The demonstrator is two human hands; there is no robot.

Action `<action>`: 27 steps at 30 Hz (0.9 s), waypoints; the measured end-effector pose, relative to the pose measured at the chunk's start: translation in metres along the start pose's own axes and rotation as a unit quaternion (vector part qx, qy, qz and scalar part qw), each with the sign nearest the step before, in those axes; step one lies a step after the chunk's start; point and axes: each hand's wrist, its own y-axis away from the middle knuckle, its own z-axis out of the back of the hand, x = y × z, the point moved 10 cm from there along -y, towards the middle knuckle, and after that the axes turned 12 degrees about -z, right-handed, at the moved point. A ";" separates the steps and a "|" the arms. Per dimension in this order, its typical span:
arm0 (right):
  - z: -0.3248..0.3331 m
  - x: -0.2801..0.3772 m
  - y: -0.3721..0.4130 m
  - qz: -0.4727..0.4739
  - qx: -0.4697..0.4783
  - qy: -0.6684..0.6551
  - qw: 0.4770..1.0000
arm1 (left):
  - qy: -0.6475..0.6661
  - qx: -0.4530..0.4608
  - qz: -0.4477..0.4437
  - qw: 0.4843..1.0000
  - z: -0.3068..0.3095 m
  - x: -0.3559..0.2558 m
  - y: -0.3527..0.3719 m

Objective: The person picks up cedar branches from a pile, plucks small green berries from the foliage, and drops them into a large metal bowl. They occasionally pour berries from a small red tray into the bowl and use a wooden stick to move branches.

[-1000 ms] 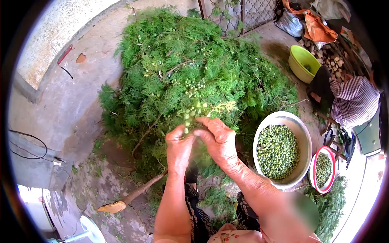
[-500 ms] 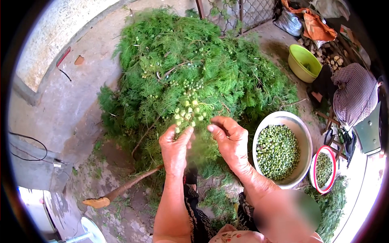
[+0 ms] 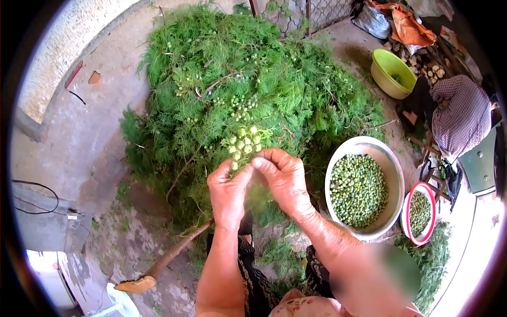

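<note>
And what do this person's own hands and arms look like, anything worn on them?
No gloves or rings show on the left hand or right hand, no watch or sleeve on either forearm; a blur hides the upper right arm.

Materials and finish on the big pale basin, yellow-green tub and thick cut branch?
Big pale basin: probably metal, smooth and dull, going by its greyish sheen; pale plastic isn't ruled out.
Yellow-green tub: likely plastic, smooth, slightly glossy; bright, fairly even colour on wall and rim.
Thick cut branch: wood, unfinished; brown outer surface, paler bare wood at the cut end.
</note>
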 end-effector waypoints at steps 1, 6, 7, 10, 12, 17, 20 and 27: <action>0.000 -0.004 -0.002 -0.011 0.019 -0.031 0.999 | 0.021 -0.004 0.007 1.000 0.000 0.001 0.000; 0.001 -0.015 0.000 -0.092 0.072 -0.169 0.979 | 0.090 -0.046 0.041 0.994 0.006 0.011 0.001; 0.004 -0.018 0.003 -0.120 0.067 -0.192 0.972 | 0.090 -0.055 0.044 0.993 0.006 0.012 0.002; 0.010 -0.016 0.002 -0.116 0.077 -0.230 0.963 | 0.087 -0.055 0.048 0.994 0.006 0.012 0.003; 0.011 -0.014 -0.001 -0.098 0.082 -0.230 0.965 | 0.074 -0.050 0.045 0.995 0.007 0.013 0.002; 0.010 -0.018 -0.007 -0.076 0.080 -0.219 0.970 | 0.063 -0.030 0.037 0.997 -0.001 0.010 0.003; 0.007 -0.012 -0.009 -0.048 0.097 -0.220 0.969 | 0.058 -0.024 0.037 0.997 -0.004 0.008 0.003; 0.003 -0.011 -0.010 -0.013 0.098 -0.138 0.986 | 0.047 -0.038 0.061 0.996 0.006 0.016 0.002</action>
